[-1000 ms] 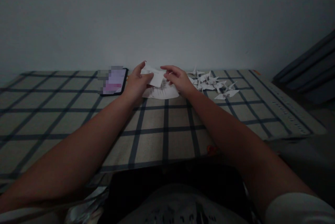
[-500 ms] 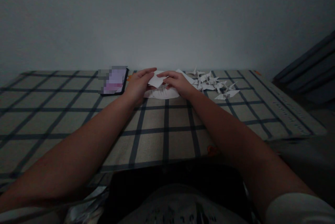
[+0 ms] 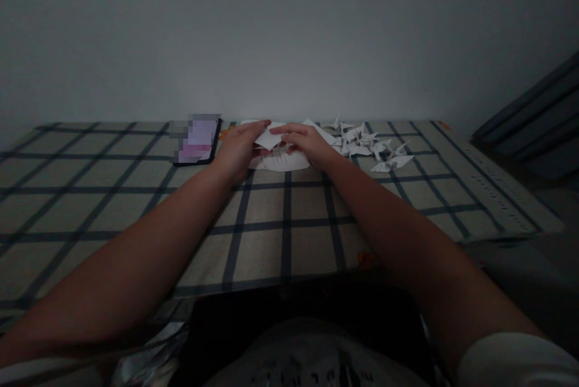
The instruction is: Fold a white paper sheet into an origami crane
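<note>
While several finished-looking paper cranes [image 3: 360,143] are lying rightward, the left hand [image 3: 236,149] is pinching a small folded paper [image 3: 269,140] above a white sheet [image 3: 281,163]; the right hand [image 3: 310,144] is touching it, grip unclear. Further folds are apparently lacking.

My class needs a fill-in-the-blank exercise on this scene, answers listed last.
The left hand and right hand touch a piece of white ____.
The phone lies nearer the ____ hand.
The folded cranes lie nearer the ____ hand.
Behind the tablecloth rises a plain grey ____.

Missing words: paper; left; right; wall.
</note>
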Available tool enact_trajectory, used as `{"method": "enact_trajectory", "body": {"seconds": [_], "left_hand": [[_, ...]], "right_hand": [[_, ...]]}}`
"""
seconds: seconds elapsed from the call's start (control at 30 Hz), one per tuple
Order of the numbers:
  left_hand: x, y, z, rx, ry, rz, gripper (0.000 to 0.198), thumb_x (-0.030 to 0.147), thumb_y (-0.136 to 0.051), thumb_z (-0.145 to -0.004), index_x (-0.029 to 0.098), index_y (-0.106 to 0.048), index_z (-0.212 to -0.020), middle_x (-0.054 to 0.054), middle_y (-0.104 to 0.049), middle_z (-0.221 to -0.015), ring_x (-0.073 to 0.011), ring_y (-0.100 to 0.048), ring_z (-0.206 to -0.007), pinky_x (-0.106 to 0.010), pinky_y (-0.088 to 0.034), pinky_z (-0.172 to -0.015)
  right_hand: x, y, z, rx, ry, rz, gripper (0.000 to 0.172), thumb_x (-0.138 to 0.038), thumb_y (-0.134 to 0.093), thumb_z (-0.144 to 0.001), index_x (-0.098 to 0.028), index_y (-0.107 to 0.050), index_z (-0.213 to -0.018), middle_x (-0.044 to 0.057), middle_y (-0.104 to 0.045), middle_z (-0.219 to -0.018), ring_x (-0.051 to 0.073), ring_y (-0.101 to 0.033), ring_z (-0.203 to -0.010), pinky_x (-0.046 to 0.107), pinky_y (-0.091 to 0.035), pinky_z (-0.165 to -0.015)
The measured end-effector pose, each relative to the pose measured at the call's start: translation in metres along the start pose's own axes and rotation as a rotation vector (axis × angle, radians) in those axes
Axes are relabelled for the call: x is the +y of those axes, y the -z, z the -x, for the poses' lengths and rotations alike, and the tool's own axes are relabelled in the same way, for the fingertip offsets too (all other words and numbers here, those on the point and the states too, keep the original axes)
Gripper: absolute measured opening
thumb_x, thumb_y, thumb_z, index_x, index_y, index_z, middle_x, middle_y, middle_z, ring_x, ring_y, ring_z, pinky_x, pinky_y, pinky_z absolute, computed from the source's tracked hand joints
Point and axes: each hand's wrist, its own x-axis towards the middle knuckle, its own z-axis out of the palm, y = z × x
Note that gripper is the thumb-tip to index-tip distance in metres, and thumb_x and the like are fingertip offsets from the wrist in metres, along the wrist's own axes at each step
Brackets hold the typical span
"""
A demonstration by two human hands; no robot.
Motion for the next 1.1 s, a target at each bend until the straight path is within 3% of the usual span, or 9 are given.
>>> {"method": "enact_trajectory", "body": {"seconds": [0.37, 0.77, 1.0, 1.1], "left_hand": [[-0.001, 0.0, 0.0, -0.023, -0.008, -0.011, 0.026, 0.038, -0.075, -0.085, 0.016, -0.077, -0.099, -0.009, -0.074, -0.101, -0.0174, -0.068, -0.081, -0.025, -0.054, -0.061], [-0.002, 0.0, -0.001, 0.007, 0.0, -0.016, 0.025, 0.038, -0.075, -0.084, 0.019, -0.08, -0.099, -0.009, -0.076, -0.102, -0.0176, -0.068, -0.08, -0.024, -0.055, -0.059], [-0.003, 0.001, -0.002, 0.005, -0.019, -0.06, 0.029, 0.036, -0.07, -0.085, 0.017, -0.078, -0.105, -0.011, -0.075, -0.11, -0.0181, -0.07, -0.082, -0.023, -0.056, -0.057], [-0.004, 0.0, -0.003, -0.01, -0.033, -0.073, 0.036, 0.047, -0.07, -0.087, 0.017, -0.077, -0.105, -0.011, -0.075, -0.11, -0.0207, -0.071, -0.084, -0.026, -0.058, -0.058]], "right_hand": [[0.007, 0.0, -0.003, -0.007, 0.031, 0.041, 0.037, -0.015, -0.062, -0.081, -0.02, -0.08, -0.114, 0.006, -0.077, -0.119, 0.016, -0.067, -0.096, 0.025, -0.056, -0.074], [0.0, 0.0, 0.001, -0.02, 0.028, 0.01, 0.027, -0.02, -0.062, -0.088, -0.02, -0.08, -0.108, 0.006, -0.076, -0.119, 0.015, -0.067, -0.095, 0.023, -0.054, -0.069], [0.008, -0.004, -0.005, 0.043, 0.024, 0.083, 0.019, -0.026, -0.07, -0.086, -0.019, -0.077, -0.101, 0.004, -0.077, -0.104, 0.013, -0.063, -0.081, 0.024, -0.053, -0.068], [0.01, -0.004, -0.005, 0.078, 0.031, 0.085, 0.014, -0.029, -0.073, -0.085, -0.017, -0.074, -0.092, 0.003, -0.075, -0.093, 0.013, -0.062, -0.078, 0.025, -0.052, -0.071]]}}
